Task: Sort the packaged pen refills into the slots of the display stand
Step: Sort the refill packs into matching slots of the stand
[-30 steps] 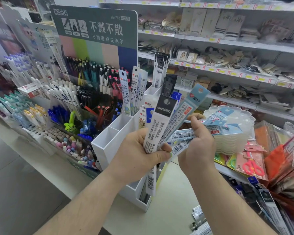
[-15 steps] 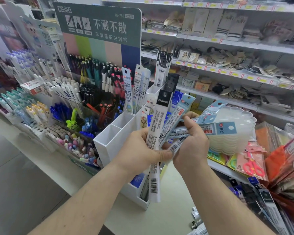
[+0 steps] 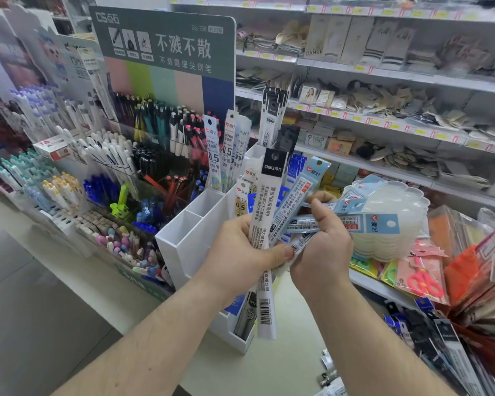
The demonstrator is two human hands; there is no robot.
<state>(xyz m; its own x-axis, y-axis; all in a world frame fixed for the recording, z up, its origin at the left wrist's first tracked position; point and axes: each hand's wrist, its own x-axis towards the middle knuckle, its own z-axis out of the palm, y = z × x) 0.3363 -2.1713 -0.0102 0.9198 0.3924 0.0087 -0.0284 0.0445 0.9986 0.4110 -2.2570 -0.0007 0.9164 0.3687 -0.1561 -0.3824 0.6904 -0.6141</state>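
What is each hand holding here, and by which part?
Left hand pinches the black-topped refill pack mid-length; right hand grips the blue refill packs by their lower ends.

left hand (image 3: 240, 252): fingers curled, thumb pinching | right hand (image 3: 323, 250): fingers curled, gripping | forearms raised, hands touching

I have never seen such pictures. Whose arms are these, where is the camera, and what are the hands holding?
No machine here: these are a person's bare arms, filmed by a camera worn on the head, looking forward and down in a stationery shop. The left hand grips a long white refill packet with a black top. The right hand holds a fan of pale blue refill packets. Behind them stands a white plastic display stand with open slots on the pale counter; some slots already hold packets.
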